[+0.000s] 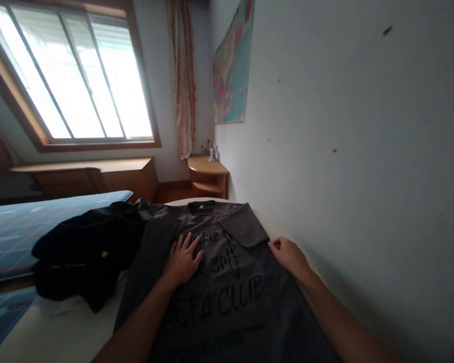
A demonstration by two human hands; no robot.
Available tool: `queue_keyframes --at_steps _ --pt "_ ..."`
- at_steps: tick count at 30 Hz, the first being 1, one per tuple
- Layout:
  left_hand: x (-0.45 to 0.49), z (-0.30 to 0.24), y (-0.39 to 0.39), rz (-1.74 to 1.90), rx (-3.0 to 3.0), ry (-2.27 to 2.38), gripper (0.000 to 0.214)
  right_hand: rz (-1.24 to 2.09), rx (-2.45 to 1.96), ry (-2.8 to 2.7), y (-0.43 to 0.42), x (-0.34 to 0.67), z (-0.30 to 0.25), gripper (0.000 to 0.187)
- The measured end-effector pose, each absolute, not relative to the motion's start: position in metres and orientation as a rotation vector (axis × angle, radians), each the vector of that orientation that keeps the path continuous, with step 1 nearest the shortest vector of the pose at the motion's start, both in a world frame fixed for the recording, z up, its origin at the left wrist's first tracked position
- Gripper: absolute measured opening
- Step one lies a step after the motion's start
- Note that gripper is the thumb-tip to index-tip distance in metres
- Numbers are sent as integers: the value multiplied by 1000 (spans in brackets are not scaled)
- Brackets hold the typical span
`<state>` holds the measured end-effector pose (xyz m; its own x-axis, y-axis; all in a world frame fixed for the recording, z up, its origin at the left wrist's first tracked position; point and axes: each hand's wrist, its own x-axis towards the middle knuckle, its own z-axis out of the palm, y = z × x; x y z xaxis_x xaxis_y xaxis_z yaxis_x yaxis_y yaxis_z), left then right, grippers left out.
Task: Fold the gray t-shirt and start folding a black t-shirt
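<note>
The right grip (pixel 288 255) pinched the corner of a sleeve (pixel 245 227) on the dark T-shirt (pixel 212 275), which lay spread out beneath the left grip (pixel 182 260). That left grip rested flat, splayed wide (partly covering the lettering (pixel 236 297)). Black clothing (pixel 85 247) lay heaped to its left.

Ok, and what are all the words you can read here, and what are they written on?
"self" on the dark grey fabric T-shirt.
"EFA CLUB" in bigger letters below it; the letter before is unclear.
Top line, partly under the left hand: not clear enough to read.
Small print at the bottom, small white neck label and colourful wall map: too small or blurred to read.
</note>
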<state>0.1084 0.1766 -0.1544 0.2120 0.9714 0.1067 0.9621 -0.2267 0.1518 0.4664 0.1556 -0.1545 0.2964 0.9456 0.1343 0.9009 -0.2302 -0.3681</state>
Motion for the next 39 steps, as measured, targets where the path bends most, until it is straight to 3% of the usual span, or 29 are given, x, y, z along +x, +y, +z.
queue_keyframes --at_steps 7,17,21,29,39 --pt "108 -155 177 288 2388 1914 57 308 -1945 -1554 159 464 -157 20" --pt "108 -153 176 289 2389 1906 58 647 -1633 -1517 170 461 -154 43" --pt "108 -155 177 302 2386 1897 58 614 -1708 -1573 174 454 -144 47" --pt "108 -151 175 272 2381 1889 59 244 -1731 -1813 171 411 -118 50" --pt "107 -155 177 331 2391 1893 58 444 -1602 -2109 156 346 -111 58"
